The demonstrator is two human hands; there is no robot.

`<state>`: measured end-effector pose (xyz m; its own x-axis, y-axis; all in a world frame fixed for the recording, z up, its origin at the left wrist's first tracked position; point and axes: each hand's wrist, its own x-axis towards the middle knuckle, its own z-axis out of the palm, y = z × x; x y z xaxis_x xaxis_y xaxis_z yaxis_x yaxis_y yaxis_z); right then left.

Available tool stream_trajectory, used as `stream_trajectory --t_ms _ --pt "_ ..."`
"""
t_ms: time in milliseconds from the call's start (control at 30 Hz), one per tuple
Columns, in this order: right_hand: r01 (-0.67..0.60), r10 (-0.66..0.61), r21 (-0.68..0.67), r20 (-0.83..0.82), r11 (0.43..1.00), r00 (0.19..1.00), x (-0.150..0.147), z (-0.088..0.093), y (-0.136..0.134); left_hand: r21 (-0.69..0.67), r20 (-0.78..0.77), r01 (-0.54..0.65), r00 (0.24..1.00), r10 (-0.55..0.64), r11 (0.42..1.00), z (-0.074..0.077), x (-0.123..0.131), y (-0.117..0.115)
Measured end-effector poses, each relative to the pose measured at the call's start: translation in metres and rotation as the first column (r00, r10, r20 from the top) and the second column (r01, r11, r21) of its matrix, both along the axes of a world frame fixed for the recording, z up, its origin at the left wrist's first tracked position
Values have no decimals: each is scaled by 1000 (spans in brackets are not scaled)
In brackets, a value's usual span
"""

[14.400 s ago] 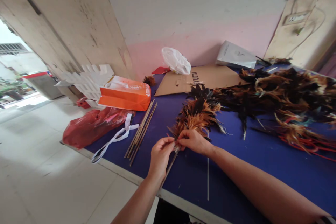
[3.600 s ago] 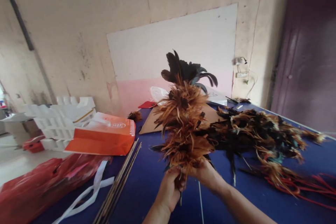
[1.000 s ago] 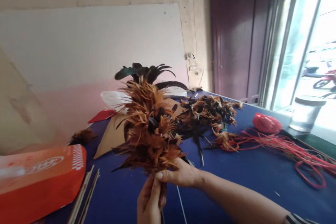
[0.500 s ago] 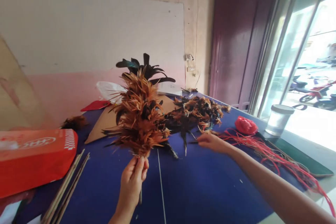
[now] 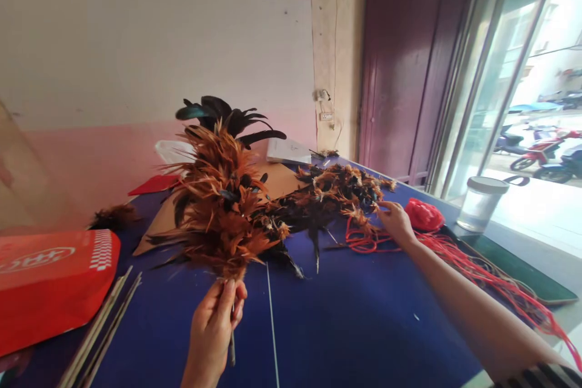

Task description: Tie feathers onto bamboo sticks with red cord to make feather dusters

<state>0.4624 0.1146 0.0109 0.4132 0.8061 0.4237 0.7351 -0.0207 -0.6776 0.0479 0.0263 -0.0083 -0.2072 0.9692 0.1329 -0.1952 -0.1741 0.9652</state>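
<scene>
My left hand [image 5: 216, 309] is closed around the thin stick handle of a feather duster [image 5: 227, 194], just below its feathers. The duster stands upright, with rust-brown feathers along it and long black ones at the top. To the right, my right hand [image 5: 396, 221] reaches to the edge of a pile of loose brown and black feathers [image 5: 336, 191]. Its thumb and fingertips are pinched together against the pile; what is between them is too small to make out. Loops of red plastic string [image 5: 364, 242] lie just below that hand.
A red ball of string [image 5: 424, 214] and a lidded clear jar [image 5: 482, 203] stand at the right, by a green board [image 5: 522, 267]. Thin sticks [image 5: 102, 327] and a red bag [image 5: 54, 285] lie left on the blue table [image 5: 345, 327]. Cardboard [image 5: 279, 180] lies behind the duster.
My right hand has moved right and away from me, from beside a dark thin piece on the table to the feather pile's edge. The duster has shifted slightly left in view.
</scene>
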Motion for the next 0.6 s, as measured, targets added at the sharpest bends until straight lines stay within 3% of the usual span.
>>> stream_trajectory --t_ms 100,200,367,600 --pt "-189 207 -102 207 977 956 -20 -6 -10 7 21 15 1000 -15 1000 -1 1 0" --pt "-338 423 -275 366 900 829 -43 -14 -13 20 53 37 998 -38 999 -1 1 1" --pt "-286 511 -454 514 843 689 -61 -17 0 41 78 34 996 -37 999 -2 0 3" --pt "-270 564 -532 527 802 636 -54 -13 1 39 78 52 995 -55 998 1 1 1"
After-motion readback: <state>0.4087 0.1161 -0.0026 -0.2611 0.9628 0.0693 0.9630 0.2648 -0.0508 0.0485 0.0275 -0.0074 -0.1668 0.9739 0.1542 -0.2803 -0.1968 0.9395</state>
